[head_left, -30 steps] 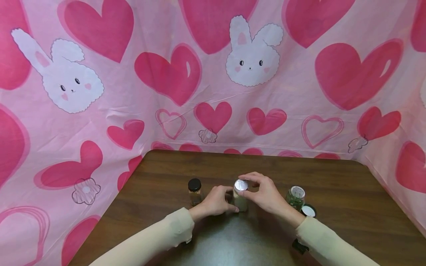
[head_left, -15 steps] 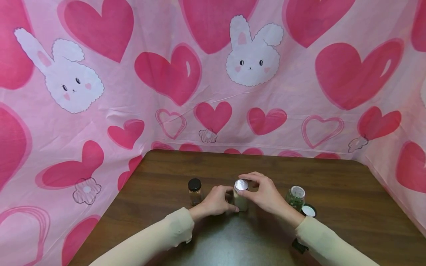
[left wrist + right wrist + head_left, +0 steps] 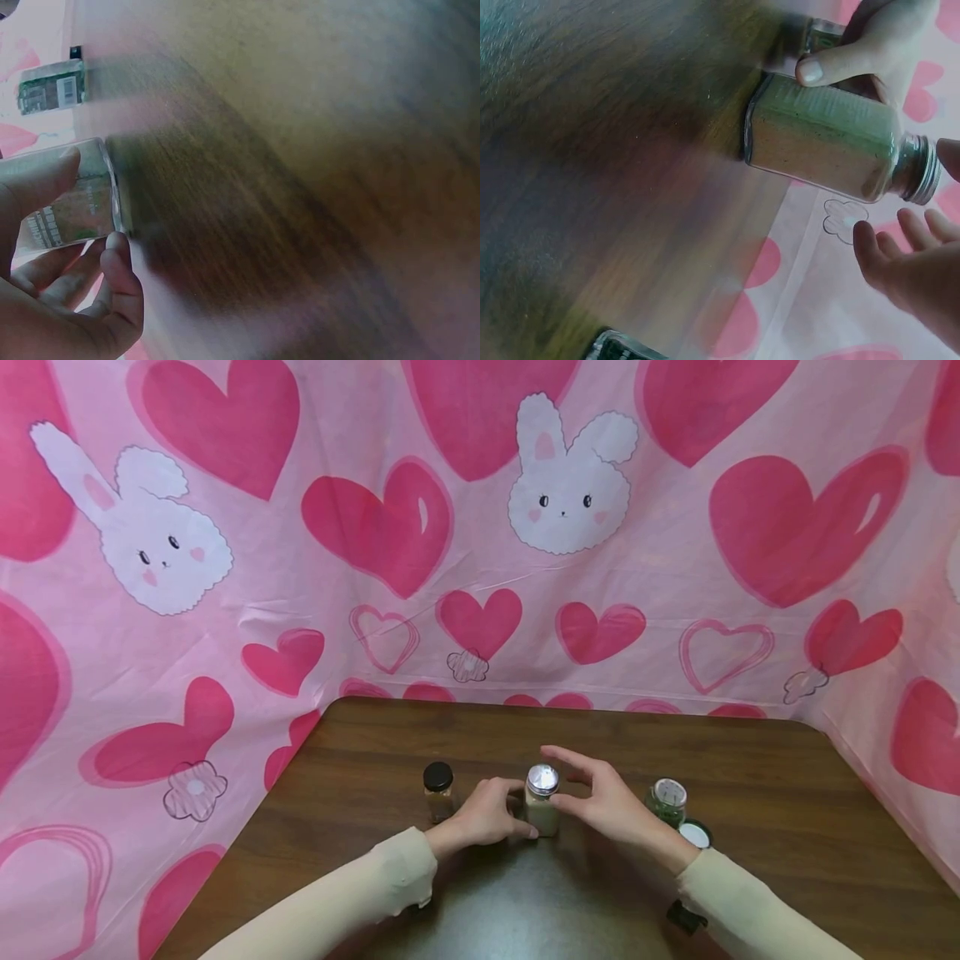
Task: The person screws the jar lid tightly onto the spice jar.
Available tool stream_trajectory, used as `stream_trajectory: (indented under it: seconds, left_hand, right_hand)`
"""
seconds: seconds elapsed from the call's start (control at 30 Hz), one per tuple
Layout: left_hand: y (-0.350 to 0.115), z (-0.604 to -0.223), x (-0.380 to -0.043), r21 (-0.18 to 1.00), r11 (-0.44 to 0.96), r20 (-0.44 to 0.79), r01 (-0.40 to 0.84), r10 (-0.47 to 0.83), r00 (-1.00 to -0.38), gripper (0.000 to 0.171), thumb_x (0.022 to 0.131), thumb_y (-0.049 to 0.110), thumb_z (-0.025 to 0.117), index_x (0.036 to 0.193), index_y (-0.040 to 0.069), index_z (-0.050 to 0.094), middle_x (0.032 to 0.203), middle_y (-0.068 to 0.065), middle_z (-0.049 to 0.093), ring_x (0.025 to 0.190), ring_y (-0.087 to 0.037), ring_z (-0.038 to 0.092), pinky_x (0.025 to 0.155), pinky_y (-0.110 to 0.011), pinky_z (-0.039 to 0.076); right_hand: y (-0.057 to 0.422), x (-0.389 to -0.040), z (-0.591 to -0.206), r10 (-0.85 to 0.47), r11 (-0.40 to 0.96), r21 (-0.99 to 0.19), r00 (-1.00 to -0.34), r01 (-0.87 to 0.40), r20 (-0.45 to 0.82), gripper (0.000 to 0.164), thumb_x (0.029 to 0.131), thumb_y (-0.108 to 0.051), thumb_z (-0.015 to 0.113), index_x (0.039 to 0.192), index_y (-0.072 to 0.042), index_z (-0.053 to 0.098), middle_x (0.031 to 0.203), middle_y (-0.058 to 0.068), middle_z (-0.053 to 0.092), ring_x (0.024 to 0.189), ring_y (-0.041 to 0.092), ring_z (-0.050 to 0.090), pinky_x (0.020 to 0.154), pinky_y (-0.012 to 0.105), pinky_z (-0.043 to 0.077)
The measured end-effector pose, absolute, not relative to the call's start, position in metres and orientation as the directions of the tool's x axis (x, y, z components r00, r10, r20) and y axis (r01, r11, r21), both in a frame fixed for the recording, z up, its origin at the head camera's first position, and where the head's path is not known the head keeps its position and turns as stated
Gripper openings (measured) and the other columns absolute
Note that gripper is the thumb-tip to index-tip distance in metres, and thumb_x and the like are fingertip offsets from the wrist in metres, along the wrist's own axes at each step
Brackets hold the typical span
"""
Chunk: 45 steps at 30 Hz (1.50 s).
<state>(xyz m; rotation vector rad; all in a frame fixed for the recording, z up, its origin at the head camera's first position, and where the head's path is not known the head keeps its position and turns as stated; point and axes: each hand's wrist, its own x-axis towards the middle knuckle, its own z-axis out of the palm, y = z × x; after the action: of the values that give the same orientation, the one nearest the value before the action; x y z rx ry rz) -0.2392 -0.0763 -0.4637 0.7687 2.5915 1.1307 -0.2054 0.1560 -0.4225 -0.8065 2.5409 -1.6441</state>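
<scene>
A square glass spice jar (image 3: 542,810) with a silver top stands upright on the table, pale powder inside. My left hand (image 3: 483,814) grips its body from the left, thumb on the near side and fingers behind. In the left wrist view, that hand's thumb lies along the jar's label (image 3: 43,225). My right hand (image 3: 607,797) is spread to the right of the silver top (image 3: 922,171), thumb close by its edge and fingers apart from it. A black-capped spice jar (image 3: 439,793) stands just left of my left hand.
Behind my right forearm, a glass jar of green herbs (image 3: 666,802) stands uncapped, its perforated top showing. Beside it lies a black lid (image 3: 696,835), white inside up. The wooden table (image 3: 420,735) meets a pink heart-patterned cloth (image 3: 480,560) at the back and sides.
My right hand's fingers have spread and drawn off the silver top, the hand shifting slightly right. The left hand and the jar stay put.
</scene>
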Motion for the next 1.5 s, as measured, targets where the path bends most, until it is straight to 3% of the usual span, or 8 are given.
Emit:
stream_trajectory:
  seconds: [0.2,0.47,0.7,0.97,1.3,1.5]
  left_hand:
    - [-0.0760,-0.4648,-0.2404,0.725,0.577,0.012,0.376,0.535,-0.845,0.055,0.078,0.020,0.097,0.127,0.010,0.073,0.120,-0.001,0.075,0.106,-0.019,0.072,0.092,-0.039,0.057]
    - [-0.0765,-0.4653,-0.2413,0.720,0.580,0.011,0.382,0.541,-0.841,0.054,0.079,0.021,0.096,0.126,0.011,0.073,0.118,0.001,0.075,0.106,-0.017,0.071,0.092,-0.040,0.057]
    - [-0.0774,-0.4665,-0.2422,0.718,0.577,0.012,0.389,0.549,-0.836,0.056,0.079,0.022,0.096,0.128,0.010,0.073,0.120,0.001,0.075,0.107,-0.017,0.071,0.093,-0.040,0.056]
    - [-0.0774,-0.4661,-0.2416,0.724,0.575,0.008,0.381,0.545,-0.838,0.057,0.080,0.021,0.096,0.130,0.009,0.072,0.122,-0.001,0.074,0.109,-0.019,0.071,0.094,-0.042,0.056]
    - [-0.0768,-0.4653,-0.2412,0.717,0.582,0.011,0.384,0.541,-0.841,0.058,0.079,0.022,0.096,0.130,0.009,0.072,0.122,-0.002,0.074,0.108,-0.019,0.071,0.094,-0.042,0.056]
    - [-0.0759,-0.4648,-0.2408,0.719,0.585,0.004,0.375,0.536,-0.844,0.058,0.079,0.021,0.096,0.130,0.008,0.072,0.121,-0.002,0.074,0.107,-0.019,0.071,0.093,-0.042,0.057]
  right_hand:
    - [0.1605,-0.2077,-0.4203,-0.486,0.212,-0.932,-0.859,-0.296,0.162,0.064,0.099,0.001,0.066,0.159,-0.008,0.046,0.162,0.016,0.044,0.147,0.047,0.037,0.113,0.072,0.028]
    - [0.1613,-0.2134,-0.4235,-0.540,0.159,-0.948,-0.828,-0.276,0.151,0.061,0.101,0.001,0.063,0.159,-0.006,0.045,0.159,0.019,0.047,0.146,0.045,0.039,0.109,0.063,0.041]
    - [0.1605,-0.2154,-0.4243,-0.556,0.150,-0.941,-0.813,-0.302,0.173,0.057,0.102,-0.002,0.063,0.157,-0.004,0.047,0.155,0.024,0.050,0.142,0.044,0.045,0.109,0.060,0.043]
    - [0.1592,-0.2146,-0.4237,-0.533,0.187,-0.926,-0.826,-0.327,0.184,0.051,0.102,-0.004,0.066,0.152,-0.003,0.054,0.149,0.023,0.056,0.133,0.043,0.053,0.103,0.044,0.050]
    - [0.1558,-0.2141,-0.4252,-0.471,0.272,-0.884,-0.853,-0.381,0.223,0.046,0.098,-0.007,0.073,0.143,-0.006,0.064,0.145,0.015,0.061,0.126,0.035,0.059,0.104,0.064,0.045]
    - [0.1537,-0.2122,-0.4257,-0.428,0.309,-0.878,-0.878,-0.367,0.216,0.045,0.096,-0.013,0.078,0.139,-0.010,0.068,0.140,0.011,0.064,0.121,0.032,0.061,0.101,0.063,0.047]
